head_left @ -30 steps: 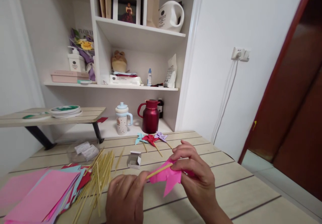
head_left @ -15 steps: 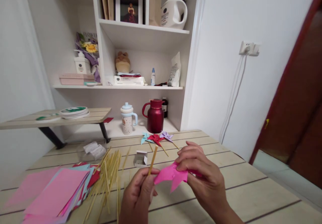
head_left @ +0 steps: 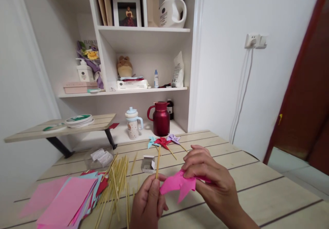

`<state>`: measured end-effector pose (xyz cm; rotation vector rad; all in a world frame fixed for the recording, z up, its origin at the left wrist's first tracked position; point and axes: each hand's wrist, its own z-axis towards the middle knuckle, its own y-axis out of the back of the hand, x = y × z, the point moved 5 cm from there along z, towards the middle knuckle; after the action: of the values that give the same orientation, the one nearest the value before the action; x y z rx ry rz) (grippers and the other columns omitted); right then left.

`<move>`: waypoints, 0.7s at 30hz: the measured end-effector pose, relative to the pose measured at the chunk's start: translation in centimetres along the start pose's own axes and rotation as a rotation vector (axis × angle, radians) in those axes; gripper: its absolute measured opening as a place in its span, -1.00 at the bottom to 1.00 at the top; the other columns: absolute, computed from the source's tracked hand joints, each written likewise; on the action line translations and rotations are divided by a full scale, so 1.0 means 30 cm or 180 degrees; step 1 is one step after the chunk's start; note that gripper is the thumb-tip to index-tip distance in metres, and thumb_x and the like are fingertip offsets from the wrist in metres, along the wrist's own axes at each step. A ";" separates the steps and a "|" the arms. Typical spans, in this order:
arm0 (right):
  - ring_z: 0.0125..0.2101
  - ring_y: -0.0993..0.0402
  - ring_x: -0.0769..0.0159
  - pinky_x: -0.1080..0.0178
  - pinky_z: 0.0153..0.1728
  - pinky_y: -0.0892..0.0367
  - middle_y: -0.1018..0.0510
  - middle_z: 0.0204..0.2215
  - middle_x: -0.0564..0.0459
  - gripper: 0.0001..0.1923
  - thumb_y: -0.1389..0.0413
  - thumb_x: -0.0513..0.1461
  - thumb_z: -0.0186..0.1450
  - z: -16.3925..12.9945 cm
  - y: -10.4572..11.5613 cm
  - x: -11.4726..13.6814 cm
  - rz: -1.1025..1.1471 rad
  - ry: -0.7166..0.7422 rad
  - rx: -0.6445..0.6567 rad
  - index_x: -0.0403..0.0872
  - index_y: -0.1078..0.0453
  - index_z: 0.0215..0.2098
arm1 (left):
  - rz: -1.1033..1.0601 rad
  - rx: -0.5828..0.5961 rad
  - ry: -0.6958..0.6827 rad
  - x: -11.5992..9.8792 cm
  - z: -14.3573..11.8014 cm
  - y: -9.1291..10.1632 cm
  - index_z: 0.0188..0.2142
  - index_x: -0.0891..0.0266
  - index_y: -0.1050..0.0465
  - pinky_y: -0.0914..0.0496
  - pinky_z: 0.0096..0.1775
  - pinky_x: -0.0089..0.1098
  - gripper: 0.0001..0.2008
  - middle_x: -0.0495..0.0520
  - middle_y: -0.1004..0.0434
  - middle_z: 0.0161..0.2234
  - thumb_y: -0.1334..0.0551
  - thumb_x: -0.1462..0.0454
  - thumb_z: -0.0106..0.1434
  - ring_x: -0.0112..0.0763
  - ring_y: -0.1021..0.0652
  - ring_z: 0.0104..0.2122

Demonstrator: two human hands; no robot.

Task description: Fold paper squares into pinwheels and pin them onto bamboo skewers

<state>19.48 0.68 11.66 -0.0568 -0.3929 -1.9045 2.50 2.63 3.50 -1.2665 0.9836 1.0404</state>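
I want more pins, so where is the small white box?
In the head view the small white box lies open on the wooden table, just right of the loose wooden sticks and beyond the left hand.

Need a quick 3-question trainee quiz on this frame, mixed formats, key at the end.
1. True or false: the left hand pinches a thin bamboo stick that stands nearly upright.
2. What does the right hand hold? A) a red jug B) a folded bright pink paper pinwheel C) a white box
3. Fill in: three finished small paper pinwheels lie on the wooden slat table just in front of the dark red ______.

Key: 1 true; 2 B; 3 jug
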 end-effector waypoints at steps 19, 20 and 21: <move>-0.34 -0.52 0.26 -0.04 0.02 -0.32 -0.60 -0.43 0.10 -0.92 -0.23 -0.29 0.29 0.019 0.017 0.016 0.0082 -0.0012 -0.0138 -0.01 -0.50 -0.37 | 0.0298 0.0180 0.0028 0.018 0.000 -0.002 -0.31 0.26 -0.51 -0.11 -0.56 -0.53 -0.41 -0.22 -0.03 -0.74 -0.26 -0.24 0.06 -0.58 -0.09 -0.67; -0.34 -0.53 0.26 -0.04 0.02 -0.32 -0.60 -0.43 0.10 -0.92 -0.23 -0.29 0.29 0.020 0.020 0.019 0.0094 -0.0009 -0.0149 -0.01 -0.50 -0.37 | 0.0378 0.0238 -0.0041 0.017 0.001 -0.003 -0.32 0.26 -0.52 -0.09 -0.56 -0.53 -0.41 -0.21 -0.05 -0.74 -0.26 -0.24 0.07 -0.57 -0.11 -0.67; -0.34 -0.53 0.26 -0.03 0.02 -0.32 -0.60 -0.43 0.10 -0.91 -0.23 -0.30 0.29 0.021 0.023 0.022 0.0097 -0.0018 -0.0160 0.00 -0.50 -0.37 | 0.0455 0.0310 -0.0122 0.016 0.001 -0.004 -0.33 0.27 -0.52 -0.07 -0.56 -0.52 -0.41 -0.19 -0.07 -0.73 -0.25 -0.24 0.07 -0.57 -0.12 -0.67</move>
<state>19.77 0.07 12.55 -0.1012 -0.3463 -1.8844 2.73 2.70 3.07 -1.1055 1.0947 1.1092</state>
